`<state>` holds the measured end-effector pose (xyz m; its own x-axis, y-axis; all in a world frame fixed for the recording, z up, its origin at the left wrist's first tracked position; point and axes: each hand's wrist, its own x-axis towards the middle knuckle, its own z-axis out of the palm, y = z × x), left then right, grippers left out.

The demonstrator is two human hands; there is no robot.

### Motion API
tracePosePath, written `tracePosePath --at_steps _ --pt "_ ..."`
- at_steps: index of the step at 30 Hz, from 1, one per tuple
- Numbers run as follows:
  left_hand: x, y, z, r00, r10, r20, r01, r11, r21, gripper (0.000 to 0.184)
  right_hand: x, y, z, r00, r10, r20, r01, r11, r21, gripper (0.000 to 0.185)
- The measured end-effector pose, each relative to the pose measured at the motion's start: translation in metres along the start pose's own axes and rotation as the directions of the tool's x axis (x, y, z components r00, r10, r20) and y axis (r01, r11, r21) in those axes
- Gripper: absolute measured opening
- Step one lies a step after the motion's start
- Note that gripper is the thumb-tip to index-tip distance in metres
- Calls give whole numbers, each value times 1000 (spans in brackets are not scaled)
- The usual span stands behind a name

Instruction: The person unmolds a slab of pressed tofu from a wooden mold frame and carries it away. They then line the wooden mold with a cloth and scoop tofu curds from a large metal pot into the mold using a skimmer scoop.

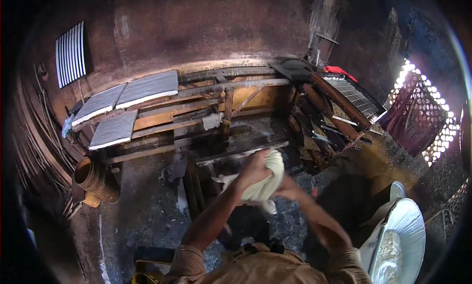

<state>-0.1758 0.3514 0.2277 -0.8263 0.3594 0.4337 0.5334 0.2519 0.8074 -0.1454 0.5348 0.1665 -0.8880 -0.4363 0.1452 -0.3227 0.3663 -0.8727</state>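
Note:
A pale cream bundle [265, 181] is held up in front of my body. Its surface runs in soft folds or strands, and loose ends hang from its left side and underside; whether it is dough or cloth I cannot tell. My left hand [256, 167] grips it from the upper left, fingers wrapped round its top. At its lower right is my right hand [288, 188], closed against the bundle, with its fingertips partly hidden behind it. Beneath the bundle stands a low dark frame [196, 185] on the floor.
Grey panels with white edges [150, 89] lie on wooden rails [206, 92] along the wall. A rusty drum [96, 180] stands at the left. Stacked frames [344, 102] lean at the back right. Close on my right is a large silvery round pan [413, 235] holding something whitish.

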Motion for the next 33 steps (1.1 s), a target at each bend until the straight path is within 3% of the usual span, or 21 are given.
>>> tracePosePath --at_steps 1,2,3,5,7,8,10,12,13,15,18,21,23,24,25,27,28,29,30,32,33 --pt "5 -1 13 1000 11 -5 -12 999 -45 34 2 2 27 994 -38 102 15 976 218 66" --pt "2 42 5 999 -9 -32 5 992 -123 34 4 36 58 999 33 3 -32 934 357 57" --pt "-1 87 -3 998 -31 -59 18 979 -201 34 5 36 73 1000 19 5 -20 931 364 57" --pt "12 55 6 996 54 -76 -67 983 -170 37 13 36 86 977 29 -212 67 900 430 50" --pt "17 51 -7 981 49 -188 -121 910 -397 33 21 48 88 960 55 -275 90 869 487 45" --pt "20 62 -20 972 29 -234 -148 849 -507 31 27 40 77 989 63 -131 19 839 544 46" --pt "27 89 -62 910 24 -414 -172 930 -325 23 34 27 66 996 58 74 -91 799 594 49" --pt "24 103 -100 823 -106 -558 -238 828 -508 20 33 -3 59 997 27 71 -56 894 445 50" --pt "17 117 -117 833 -309 -459 -323 402 -857 21 31 -21 51 998 0 64 -17 962 271 51" --pt "-6 87 -149 788 -303 -536 -426 359 -830 22 39 -36 30 995 -38 92 21 983 184 52" --pt "-61 54 -164 603 -370 -707 -393 633 -667 25 45 -14 -23 963 -253 -95 260 962 79 49" --pt "-129 -12 -135 503 -415 -758 -50 862 -505 28 41 -13 -76 890 -412 -195 421 907 7 45" --pt "-172 -74 -86 358 -689 -630 411 722 -556 31 39 -25 -101 882 -382 -277 466 799 381 39" --pt "-167 -61 -45 374 -809 -453 596 584 -551 36 45 -27 -106 908 -328 -262 418 760 498 41" --pt "-189 -101 -19 437 -886 -156 656 433 -619 39 50 -30 -112 909 -327 -258 415 759 501 41" --pt "-178 -116 49 536 -804 258 781 355 -514 57 56 -34 -121 815 -517 -261 563 813 149 43" --pt "-171 -125 80 607 -681 409 735 286 -615 56 59 -33 -119 814 -519 -260 565 811 151 43" --pt "-158 -137 121 415 -834 365 756 93 -648 58 64 -31 -114 774 -572 -270 624 761 176 43" --pt "-134 -116 154 439 -837 325 676 69 -734 65 64 -28 -112 733 -620 -278 676 708 204 42" --pt "-100 -78 203 847 -485 217 299 99 -949 77 51 -36 -115 749 -608 -264 649 753 105 41" --pt "-85 -57 217 849 -485 207 292 105 -951 77 46 -38 -118 760 -594 -263 616 788 1 41"
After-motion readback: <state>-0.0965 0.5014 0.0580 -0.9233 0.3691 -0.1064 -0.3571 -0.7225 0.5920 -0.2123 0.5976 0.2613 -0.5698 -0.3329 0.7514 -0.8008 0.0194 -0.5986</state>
